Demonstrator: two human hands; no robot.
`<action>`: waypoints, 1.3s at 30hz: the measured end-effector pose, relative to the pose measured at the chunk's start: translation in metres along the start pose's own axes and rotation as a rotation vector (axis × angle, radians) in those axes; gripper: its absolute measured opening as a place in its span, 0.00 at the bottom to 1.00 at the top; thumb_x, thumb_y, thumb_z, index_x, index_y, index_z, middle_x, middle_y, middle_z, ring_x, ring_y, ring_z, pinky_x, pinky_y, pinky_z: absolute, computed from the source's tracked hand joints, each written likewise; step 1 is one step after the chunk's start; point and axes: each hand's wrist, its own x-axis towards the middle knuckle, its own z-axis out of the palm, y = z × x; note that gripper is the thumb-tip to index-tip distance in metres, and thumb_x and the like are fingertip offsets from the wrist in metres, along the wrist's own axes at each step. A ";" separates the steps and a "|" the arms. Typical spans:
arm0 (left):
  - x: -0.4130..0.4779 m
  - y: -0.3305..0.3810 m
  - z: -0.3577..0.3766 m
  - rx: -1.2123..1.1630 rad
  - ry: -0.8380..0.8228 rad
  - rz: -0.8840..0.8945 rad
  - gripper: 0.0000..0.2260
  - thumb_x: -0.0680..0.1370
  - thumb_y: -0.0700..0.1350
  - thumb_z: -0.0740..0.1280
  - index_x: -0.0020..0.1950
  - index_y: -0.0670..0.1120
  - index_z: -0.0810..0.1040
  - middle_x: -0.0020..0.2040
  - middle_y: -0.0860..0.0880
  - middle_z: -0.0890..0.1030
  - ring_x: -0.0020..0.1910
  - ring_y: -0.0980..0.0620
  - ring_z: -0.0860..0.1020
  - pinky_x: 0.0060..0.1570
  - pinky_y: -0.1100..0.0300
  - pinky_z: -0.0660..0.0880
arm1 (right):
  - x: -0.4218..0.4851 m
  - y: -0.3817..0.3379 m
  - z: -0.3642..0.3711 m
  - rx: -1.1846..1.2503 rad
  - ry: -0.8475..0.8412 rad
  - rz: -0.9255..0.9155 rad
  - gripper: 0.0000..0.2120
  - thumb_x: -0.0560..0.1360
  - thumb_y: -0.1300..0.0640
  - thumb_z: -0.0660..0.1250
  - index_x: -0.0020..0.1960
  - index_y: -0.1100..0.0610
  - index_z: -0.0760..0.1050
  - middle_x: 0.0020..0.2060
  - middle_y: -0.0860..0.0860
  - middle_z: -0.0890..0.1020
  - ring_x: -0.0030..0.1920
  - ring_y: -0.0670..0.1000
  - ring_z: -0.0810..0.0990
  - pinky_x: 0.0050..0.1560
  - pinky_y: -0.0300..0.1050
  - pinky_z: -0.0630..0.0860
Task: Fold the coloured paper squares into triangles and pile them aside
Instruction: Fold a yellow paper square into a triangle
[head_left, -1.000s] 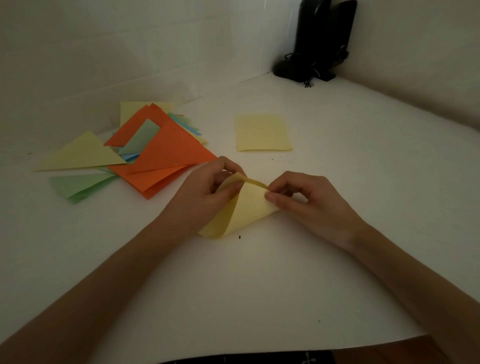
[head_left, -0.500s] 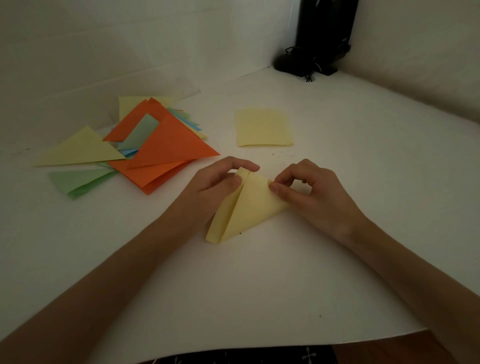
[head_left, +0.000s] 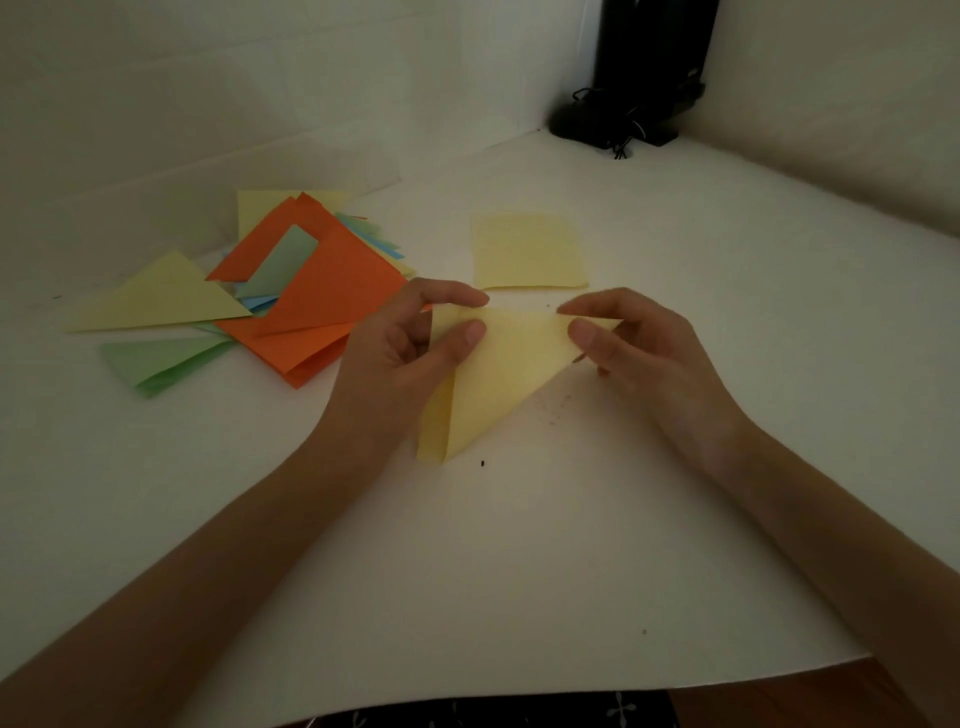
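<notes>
Head view, the only one. Yellow sheet (head_left: 498, 379) folded over into a rough triangle, held between both hands over the white table (head_left: 519, 561): top edge across from hand to hand, point toward the body, long slanted edge running from the right fingers down to that point. Left hand (head_left: 400, 358) pinching the upper left corner, thumb in front, forefinger curled over the top; right hand (head_left: 644, 358) pinching the upper right corner the same way. Thin matte paper, bend looking soft rather than sharply creased, a strip of the under layer showing along the left side, so probably layers to square up before pressing flat. Pile of folded triangles (head_left: 311, 301), orange, green, yellow and blue, off to the left, nearer the left hand. One flat yellow square (head_left: 527, 252) just beyond the fingers. Black stand (head_left: 649, 67) in the far corner.
</notes>
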 end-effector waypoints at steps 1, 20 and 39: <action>0.000 0.001 0.001 -0.004 0.009 0.000 0.08 0.76 0.37 0.66 0.48 0.49 0.77 0.27 0.58 0.73 0.31 0.62 0.70 0.32 0.71 0.67 | 0.000 -0.001 0.000 0.045 -0.002 0.021 0.07 0.71 0.52 0.71 0.47 0.54 0.79 0.35 0.47 0.80 0.35 0.41 0.75 0.39 0.31 0.70; -0.001 0.000 0.002 0.008 0.032 -0.048 0.09 0.74 0.34 0.68 0.47 0.48 0.79 0.33 0.58 0.81 0.34 0.64 0.77 0.36 0.72 0.71 | -0.003 -0.003 0.001 0.105 0.001 -0.005 0.02 0.72 0.66 0.69 0.42 0.60 0.78 0.24 0.41 0.76 0.26 0.40 0.72 0.31 0.28 0.67; -0.001 0.000 -0.001 0.060 -0.005 -0.042 0.06 0.70 0.45 0.72 0.46 0.53 0.81 0.36 0.36 0.79 0.37 0.52 0.76 0.37 0.61 0.71 | -0.002 -0.003 0.001 0.174 0.044 0.030 0.03 0.70 0.64 0.70 0.41 0.59 0.78 0.24 0.44 0.74 0.28 0.42 0.70 0.33 0.31 0.68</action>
